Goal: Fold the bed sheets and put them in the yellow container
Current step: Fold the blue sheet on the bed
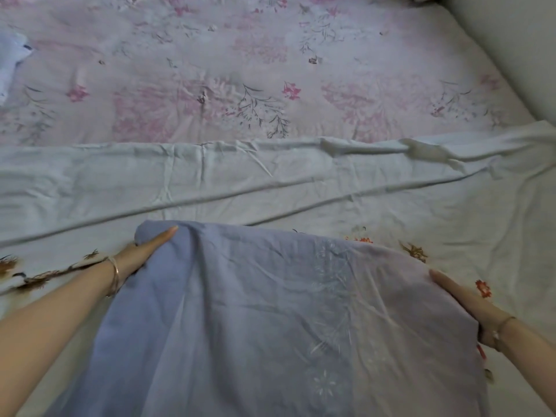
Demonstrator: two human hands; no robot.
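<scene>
Bed sheets lie layered on a bed (517, 111) set against a pale wall (517, 40) at the right. A pink floral sheet (210, 55) covers the far part, and a creased white sheet (180, 176) with brown and orange flowers is spread over the near part. On top of it, at the near middle, a blue sheet (255, 311) with a faint pale flower print lies wrinkled, its far edge raised. The left hand (144, 251) pinches its far left corner, thumb on top and fingers hidden under the cloth. The right hand (460, 299) clasps the right edge likewise. Each wrist wears a thin bracelet (114, 275).
</scene>
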